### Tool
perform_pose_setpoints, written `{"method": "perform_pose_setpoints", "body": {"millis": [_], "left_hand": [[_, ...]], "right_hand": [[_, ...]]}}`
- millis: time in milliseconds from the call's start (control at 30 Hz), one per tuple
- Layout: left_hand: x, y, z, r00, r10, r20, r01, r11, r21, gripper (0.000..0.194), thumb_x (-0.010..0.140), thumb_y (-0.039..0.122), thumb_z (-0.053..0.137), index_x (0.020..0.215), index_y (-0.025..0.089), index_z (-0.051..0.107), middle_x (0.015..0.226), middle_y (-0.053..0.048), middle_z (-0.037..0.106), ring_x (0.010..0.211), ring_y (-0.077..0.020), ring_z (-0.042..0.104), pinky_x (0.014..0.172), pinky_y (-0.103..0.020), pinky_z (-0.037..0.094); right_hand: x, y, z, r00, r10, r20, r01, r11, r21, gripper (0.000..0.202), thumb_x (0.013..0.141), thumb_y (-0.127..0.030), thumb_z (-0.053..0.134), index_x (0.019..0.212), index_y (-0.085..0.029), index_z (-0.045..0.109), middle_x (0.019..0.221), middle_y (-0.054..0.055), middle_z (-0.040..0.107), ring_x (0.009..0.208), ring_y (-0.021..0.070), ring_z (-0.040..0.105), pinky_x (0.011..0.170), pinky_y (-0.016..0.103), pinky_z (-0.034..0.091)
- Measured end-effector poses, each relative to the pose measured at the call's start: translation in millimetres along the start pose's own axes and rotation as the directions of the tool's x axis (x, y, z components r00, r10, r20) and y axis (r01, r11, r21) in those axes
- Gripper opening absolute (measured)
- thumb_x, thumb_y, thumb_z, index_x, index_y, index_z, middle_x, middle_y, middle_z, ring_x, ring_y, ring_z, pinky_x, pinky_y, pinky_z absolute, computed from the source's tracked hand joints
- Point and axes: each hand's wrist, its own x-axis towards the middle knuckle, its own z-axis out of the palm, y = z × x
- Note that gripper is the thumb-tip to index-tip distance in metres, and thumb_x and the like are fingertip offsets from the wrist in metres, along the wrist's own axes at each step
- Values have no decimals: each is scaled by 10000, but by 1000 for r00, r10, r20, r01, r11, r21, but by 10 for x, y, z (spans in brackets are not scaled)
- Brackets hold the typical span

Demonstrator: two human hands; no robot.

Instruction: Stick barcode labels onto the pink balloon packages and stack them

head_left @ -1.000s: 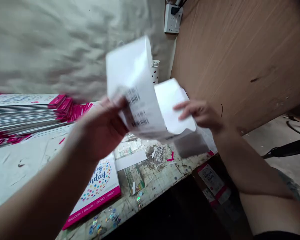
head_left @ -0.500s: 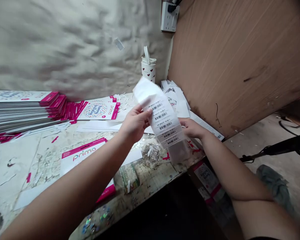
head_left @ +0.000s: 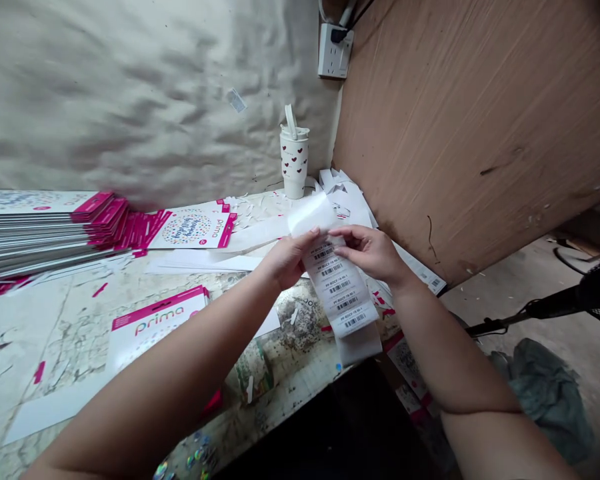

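One label strip (head_left: 341, 287), now worked at its upper end

Nearest us, the strip's lower end hangs by the near edge of the table (head_left: 290, 380). Farther up, our left hand (head_left: 286, 261) grips the strip's left side between thumb and fingers. Half a second ago our right hand (head_left: 375, 257) was at the strip's right edge; now its thumb and forefinger reach over the upper printed rows, near the left thumb. We judge that the work has turned from handling the strip to a single label. Whether those right fingers pinch anything, we cannot tell. Beyond, the strip curls white; farther stands a cup (head_left: 294, 163).
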Motion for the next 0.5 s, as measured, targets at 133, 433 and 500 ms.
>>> {"method": "perform_pose_setpoints", "body": {"millis": [133, 433, 500], "left_hand": [[-22, 49, -18, 998, 26, -51, -26, 1000, 9, 202, 771, 258, 660, 913, 115, 666, 861, -82, 712, 716, -175, 648, 681, -291, 524], [-77, 39, -17, 994, 52, -96, -46, 997, 63, 185, 753, 264, 691, 880, 131, 669, 761, -56, 701, 666, -151, 620, 628, -255, 490], [-89, 25, -20, 997, 72, -36, -69, 993, 96, 200, 736, 278, 710, 868, 131, 679, 751, -54, 701, 679, -151, 618, 641, -249, 478]], "right_hand": [[-42, -65, -9, 994, -86, -68, 73, 983, -167, 341, 742, -302, 715, 1059, -189, 659, 788, 14, 625, 688, 138, 582, 655, 299, 520], [-144, -173, 3, 923, -380, -60, 285, 781, -556, 97, 809, -251, 646, 901, -252, 617, 1067, 57, 617, 1056, 235, 557, 924, 430, 459], [-137, -168, 5, 945, -328, -8, 266, 780, -567, 141, 800, -257, 651, 927, -246, 593, 1143, 67, 586, 1120, 248, 521, 944, 437, 444]]}}
